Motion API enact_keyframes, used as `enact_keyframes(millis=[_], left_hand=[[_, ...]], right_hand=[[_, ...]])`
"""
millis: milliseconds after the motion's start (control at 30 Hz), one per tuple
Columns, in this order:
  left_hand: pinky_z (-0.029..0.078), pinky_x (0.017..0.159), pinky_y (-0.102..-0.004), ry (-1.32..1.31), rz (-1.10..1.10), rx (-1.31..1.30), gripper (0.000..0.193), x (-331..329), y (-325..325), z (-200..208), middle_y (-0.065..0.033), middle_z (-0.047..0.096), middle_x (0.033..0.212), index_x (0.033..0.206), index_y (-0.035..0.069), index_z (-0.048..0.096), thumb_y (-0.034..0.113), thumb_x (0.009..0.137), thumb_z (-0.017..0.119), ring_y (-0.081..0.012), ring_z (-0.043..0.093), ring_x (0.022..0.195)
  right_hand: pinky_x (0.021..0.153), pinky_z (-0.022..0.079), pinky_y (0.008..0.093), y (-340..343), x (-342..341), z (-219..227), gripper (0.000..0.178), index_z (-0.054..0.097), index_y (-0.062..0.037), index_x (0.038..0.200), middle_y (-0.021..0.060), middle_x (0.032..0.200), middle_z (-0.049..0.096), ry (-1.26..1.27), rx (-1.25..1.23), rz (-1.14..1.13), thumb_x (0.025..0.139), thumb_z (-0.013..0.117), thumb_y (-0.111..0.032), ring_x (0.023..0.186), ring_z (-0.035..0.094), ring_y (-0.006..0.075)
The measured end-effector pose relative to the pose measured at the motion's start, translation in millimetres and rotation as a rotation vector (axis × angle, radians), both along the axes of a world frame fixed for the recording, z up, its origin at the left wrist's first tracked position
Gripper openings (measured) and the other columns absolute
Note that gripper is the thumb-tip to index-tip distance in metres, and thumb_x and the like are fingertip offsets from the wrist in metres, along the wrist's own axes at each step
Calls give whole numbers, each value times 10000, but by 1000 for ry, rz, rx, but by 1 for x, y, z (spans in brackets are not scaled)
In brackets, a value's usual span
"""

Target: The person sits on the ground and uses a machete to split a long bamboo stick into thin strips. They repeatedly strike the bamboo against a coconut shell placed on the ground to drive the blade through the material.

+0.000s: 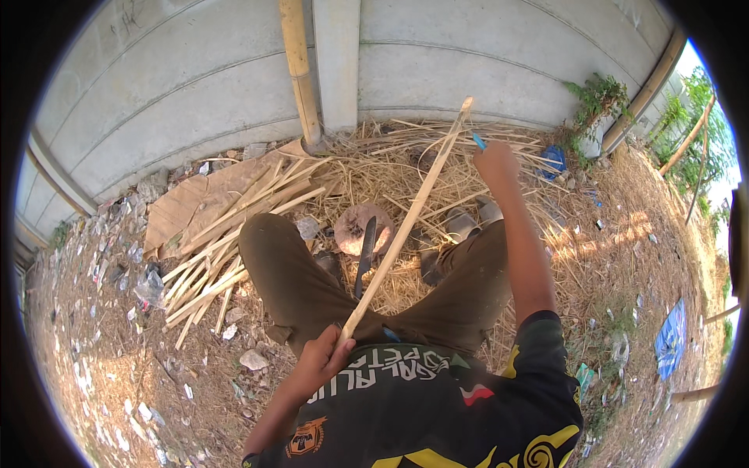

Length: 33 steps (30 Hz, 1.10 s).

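Observation:
A long pale bamboo strip [412, 218] slants from my lap up toward the wall, its far end raised. My left hand [321, 360] is closed around its near end, close to my shirt. My right hand [497, 165] is held out ahead, beside the strip's far part, closed on a small blue object [478, 141]; only its tip shows, and its kind cannot be told. Between my knees, a dark-bladed machete [364, 259] leans against a round wooden block [351, 231] on the ground.
Many split bamboo strips [204, 279] lie piled left of my knee, partly on flattened cardboard [178, 212]. Shavings and thin strips [437, 204] cover the ground ahead, before a concrete wall [437, 74] with a bamboo pole [299, 70]. Blue plastic [669, 339] lies at right.

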State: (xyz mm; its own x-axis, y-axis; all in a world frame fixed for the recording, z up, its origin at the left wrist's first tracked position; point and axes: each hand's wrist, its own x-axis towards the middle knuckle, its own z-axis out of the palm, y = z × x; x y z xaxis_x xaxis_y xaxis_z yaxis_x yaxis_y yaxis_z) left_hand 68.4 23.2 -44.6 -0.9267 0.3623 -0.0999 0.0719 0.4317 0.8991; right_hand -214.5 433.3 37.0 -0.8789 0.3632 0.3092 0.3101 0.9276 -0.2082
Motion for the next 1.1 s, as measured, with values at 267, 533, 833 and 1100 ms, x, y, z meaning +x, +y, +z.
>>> enact_keyframes(millis=[267, 533, 833, 1100], left_hand=[[409, 506, -328, 107, 92, 53, 255, -22, 33, 18, -88, 538, 603, 908, 21, 485, 212, 1041, 589, -124, 506, 531], [412, 559, -350, 74, 195, 223, 231, -63, 51, 27, -99, 519, 654, 941, 6, 464, 191, 1058, 540, -132, 472, 603], [396, 531, -311, 23, 162, 332, 276, -67, 65, 28, -49, 488, 648, 915, 30, 441, 241, 1081, 507, -91, 440, 580], [267, 444, -226, -224, 157, 557, 300, -60, 62, 55, 37, 393, 665, 915, 90, 441, 322, 1105, 450, -36, 303, 507]], right_hand=[[555, 536, 463, -76, 87, -34, 289, 741, -50, 813, 159, 642, 665, 88, 165, 417, 943, 613, -275, 576, 674, 344], [473, 464, 465, -132, 144, -56, 358, 602, -76, 619, 127, 533, 584, 237, 87, 554, 941, 643, -228, 459, 583, 338], [349, 405, 403, -148, 130, -63, 374, 524, -100, 573, 88, 466, 529, 529, 137, 612, 918, 657, -155, 360, 533, 284], [437, 456, 464, -158, 120, -43, 312, 596, -64, 655, 148, 539, 586, 502, 109, 487, 941, 629, -185, 458, 592, 354]])
